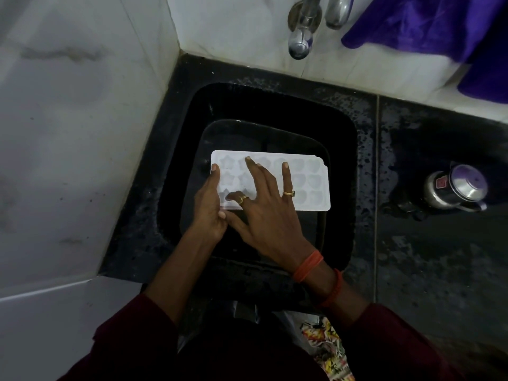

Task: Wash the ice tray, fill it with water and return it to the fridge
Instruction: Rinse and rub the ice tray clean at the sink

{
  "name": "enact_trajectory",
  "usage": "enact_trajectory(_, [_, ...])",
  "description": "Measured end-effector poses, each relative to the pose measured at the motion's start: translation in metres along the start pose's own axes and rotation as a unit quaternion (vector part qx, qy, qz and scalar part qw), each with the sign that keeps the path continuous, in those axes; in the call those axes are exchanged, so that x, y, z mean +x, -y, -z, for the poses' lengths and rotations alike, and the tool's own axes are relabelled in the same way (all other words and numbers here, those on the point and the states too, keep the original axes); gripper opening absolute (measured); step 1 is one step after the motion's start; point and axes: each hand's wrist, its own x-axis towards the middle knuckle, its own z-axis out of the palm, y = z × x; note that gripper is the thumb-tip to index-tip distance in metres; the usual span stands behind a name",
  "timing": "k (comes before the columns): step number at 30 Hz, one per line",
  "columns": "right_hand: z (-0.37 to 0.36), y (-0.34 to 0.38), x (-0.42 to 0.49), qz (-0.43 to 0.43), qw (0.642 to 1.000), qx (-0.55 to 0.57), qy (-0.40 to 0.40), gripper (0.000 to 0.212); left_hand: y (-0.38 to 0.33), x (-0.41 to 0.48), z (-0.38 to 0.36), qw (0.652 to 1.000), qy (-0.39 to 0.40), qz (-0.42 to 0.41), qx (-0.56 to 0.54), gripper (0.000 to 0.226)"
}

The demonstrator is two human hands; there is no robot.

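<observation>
A white ice tray (310, 182) with star and heart shaped cells lies level over a black sink (341, 149), above a dark tub inside it. My left hand (210, 207) grips the tray's left end, thumb on the top rim. My right hand (264, 207) rests flat on the tray with fingers spread, fingertips pressed into the cells; it wears two gold rings and orange wrist threads. The steel tap (301, 37) hangs on the wall behind the sink, and no water runs from it.
Wet black stone counter (439, 270) surrounds the sink. A steel lidded jug (456, 188) stands on the counter to the right. Purple cloth (439, 26) hangs at the top right. White tiled walls stand on the left and behind.
</observation>
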Motion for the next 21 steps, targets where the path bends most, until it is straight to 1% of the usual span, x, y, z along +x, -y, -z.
enact_trajectory(4, [-0.0027,0.0004,0.0044,0.011,1.0,-0.012,0.022,0.055,-0.0018,-0.0024,-0.0029,1.0,0.011,0.0,-0.003,0.056])
enact_trajectory(9, [-0.0017,-0.003,0.0078,0.027,0.999,-0.012,0.012,0.053,-0.0019,-0.0064,-0.0034,0.998,0.057,0.013,-0.025,0.059])
enact_trajectory(14, [0.0017,-0.0046,0.0086,0.036,0.999,-0.011,0.005,0.054,-0.002,-0.0089,-0.0058,0.996,0.081,0.016,-0.039,0.061])
enact_trajectory(18, [0.0018,-0.0045,0.0083,0.021,1.0,-0.001,-0.004,0.055,-0.0018,-0.0091,-0.0053,0.995,0.084,0.029,-0.042,0.064])
enact_trajectory(21, [0.0042,-0.0018,0.0102,0.018,1.0,-0.018,-0.006,0.057,-0.0012,-0.0101,-0.006,0.996,0.078,0.02,-0.039,0.063])
